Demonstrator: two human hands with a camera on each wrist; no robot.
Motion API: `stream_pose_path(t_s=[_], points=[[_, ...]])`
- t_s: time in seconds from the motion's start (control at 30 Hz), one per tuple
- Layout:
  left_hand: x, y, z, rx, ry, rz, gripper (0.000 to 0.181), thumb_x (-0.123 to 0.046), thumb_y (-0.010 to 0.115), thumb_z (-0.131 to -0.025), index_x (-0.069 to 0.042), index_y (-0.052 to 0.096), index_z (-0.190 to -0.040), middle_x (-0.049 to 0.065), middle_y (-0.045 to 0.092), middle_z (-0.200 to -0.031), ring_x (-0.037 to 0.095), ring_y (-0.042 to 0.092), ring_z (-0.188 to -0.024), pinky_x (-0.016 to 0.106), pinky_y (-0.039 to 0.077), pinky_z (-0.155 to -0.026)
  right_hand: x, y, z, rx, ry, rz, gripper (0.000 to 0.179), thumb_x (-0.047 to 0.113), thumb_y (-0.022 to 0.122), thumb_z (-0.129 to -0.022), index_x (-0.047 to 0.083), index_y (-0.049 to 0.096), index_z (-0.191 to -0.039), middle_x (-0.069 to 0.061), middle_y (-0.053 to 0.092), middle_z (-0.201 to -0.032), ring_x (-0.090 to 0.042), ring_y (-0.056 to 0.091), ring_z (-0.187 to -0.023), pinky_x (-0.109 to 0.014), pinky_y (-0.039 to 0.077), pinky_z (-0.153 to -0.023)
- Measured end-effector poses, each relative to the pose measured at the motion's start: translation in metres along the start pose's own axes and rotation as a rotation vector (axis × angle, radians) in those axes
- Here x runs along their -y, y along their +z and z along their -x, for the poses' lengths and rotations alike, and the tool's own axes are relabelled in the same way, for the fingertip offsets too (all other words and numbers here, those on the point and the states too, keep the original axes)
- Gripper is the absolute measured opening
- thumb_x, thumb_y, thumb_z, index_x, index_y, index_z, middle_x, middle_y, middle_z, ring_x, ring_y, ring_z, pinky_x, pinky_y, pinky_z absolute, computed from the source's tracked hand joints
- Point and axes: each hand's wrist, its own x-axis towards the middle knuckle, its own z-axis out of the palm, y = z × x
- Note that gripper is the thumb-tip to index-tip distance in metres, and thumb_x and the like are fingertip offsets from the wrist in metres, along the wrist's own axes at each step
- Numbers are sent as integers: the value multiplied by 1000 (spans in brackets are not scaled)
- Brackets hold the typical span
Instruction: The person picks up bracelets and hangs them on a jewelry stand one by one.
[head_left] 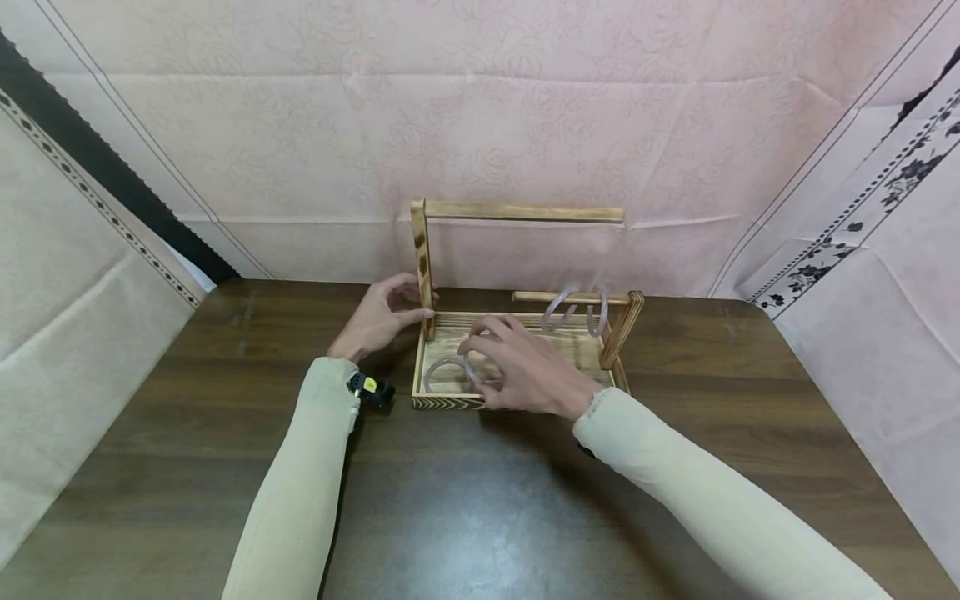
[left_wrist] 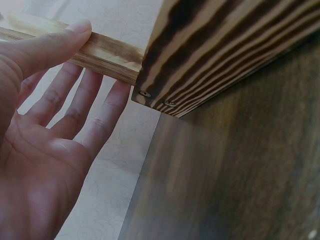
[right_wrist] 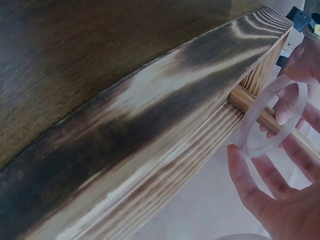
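A wooden stand with a shallow tray sits at the table's back edge. My left hand grips its tall left post, thumb on one side and fingers on the other. My right hand is over the tray's front and pinches a translucent pale bangle at its fingertips. In the head view a clear ring's arc shows left of these fingers; whether it is the same bangle I cannot tell. Two lilac bangles hang on the short lower bar.
The long upper bar runs rightward from the tall post, its right end free. A shorter right post carries the lower bar. Pale patterned cloth stands behind the brown wooden table.
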Motion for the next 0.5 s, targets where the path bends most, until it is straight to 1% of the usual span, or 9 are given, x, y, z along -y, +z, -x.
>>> stream_pose_path(t_s=[0.13, 0.23, 0.33, 0.5], points=[[-6, 0, 2, 4, -7, 3, 38, -2, 73, -92, 2, 61, -127, 24, 67, -128, 32, 63, -117, 42, 48, -102, -1, -2, 4, -1, -8, 4, 50, 22, 80, -75, 22, 66, -123, 0, 56, -132, -26, 51, -128, -41, 53, -97], [-4, 0, 2, 3, -1, 15, 37, -2, 74, -92, 2, 61, -127, 25, 66, -129, 34, 62, -118, 48, 46, -105, 0, -3, 7, 2, -2, 2, 53, 22, 81, -74, 22, 66, -125, 1, 56, -132, -26, 51, -128, -40, 54, -96], [1, 0, 0, -4, 7, 19, 38, -3, 75, -91, 0, 61, -127, 22, 67, -128, 34, 62, -118, 51, 45, -106, 0, -5, 9, -1, 3, -4, 53, 22, 82, -74, 22, 66, -125, 1, 56, -132, -25, 51, -129, -39, 55, -93], [6, 0, -1, -7, 18, 16, 39, -8, 77, -91, -3, 62, -126, 15, 70, -125, 27, 63, -115, 47, 46, -105, 0, -7, 13, -15, 1, -1, 53, 21, 81, -75, 23, 65, -125, 0, 56, -134, -24, 52, -127, -37, 56, -87]])
